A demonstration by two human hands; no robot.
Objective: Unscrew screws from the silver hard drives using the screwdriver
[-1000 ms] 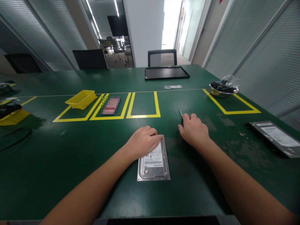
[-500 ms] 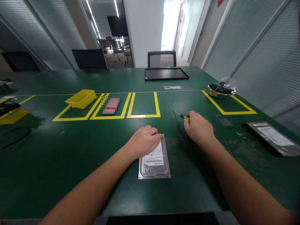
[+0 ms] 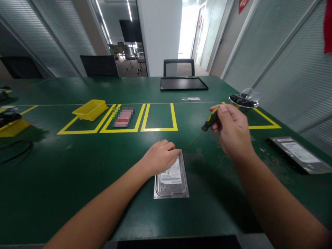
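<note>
A silver hard drive (image 3: 171, 186) with a white label lies flat on the green table in front of me. My left hand (image 3: 162, 157) rests over its far left part, fingers bent around it and covering that end. To the right, my right hand (image 3: 232, 129) is raised above the table, closed around the green and yellow handle of a screwdriver (image 3: 211, 121). The thin shaft slants down to the left, its tip in the air beyond the drive's far right corner and apart from it.
A second hard drive (image 3: 299, 154) lies at the right. Behind my right hand stands a metal bowl (image 3: 243, 101) with dark items. Farther left are a yellow tray (image 3: 90, 110), a pixelated pinkish object (image 3: 123, 117) and yellow tape outlines. A flat black-framed panel (image 3: 184, 83) lies at the back.
My right hand has lifted the screwdriver off its low spot near the table and turned it, so the tip points down toward me. The left hand and the drive have stayed put.
</note>
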